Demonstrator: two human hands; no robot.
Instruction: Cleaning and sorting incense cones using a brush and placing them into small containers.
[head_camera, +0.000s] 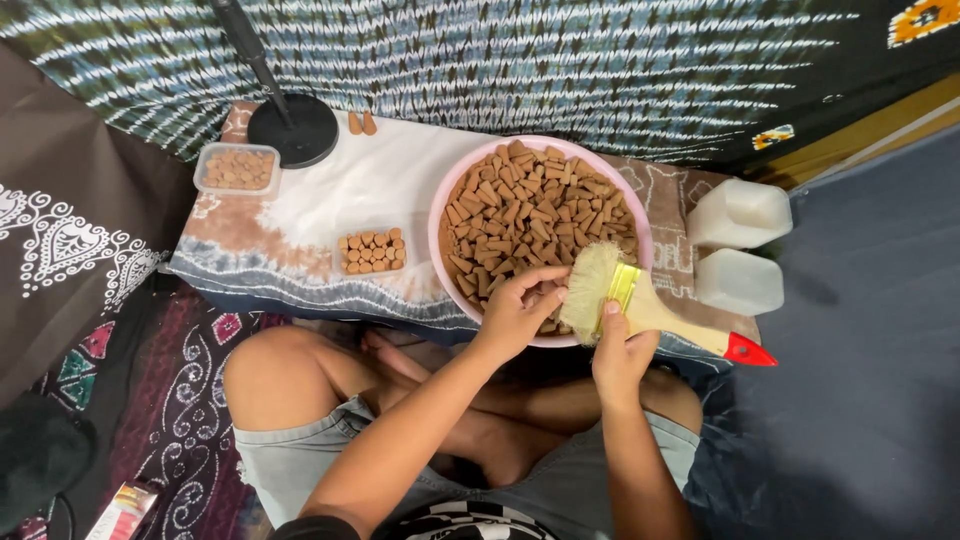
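**Brush and cones at the pink bowl**

We see the left hand (515, 310) over the near rim of the pink bowl (441, 205), fingers curled and pinching among the brown incense cones (530, 210); which cone, we cannot tell. Right hand (622, 350) is closed around the paintbrush (640, 300), bristles touching the bowl's right rim, red handle tip pointing right. On the desk (350, 180): small tray of upright cones (371, 251), a clear tub of cones (237, 168), two white plastic containers (738, 245).

a home craft corner on the floor: a low cloth-covered table (330, 190) with patterned tie-dye fabric (560, 60) hung behind it and a patterned rug (190, 400) in front of it.
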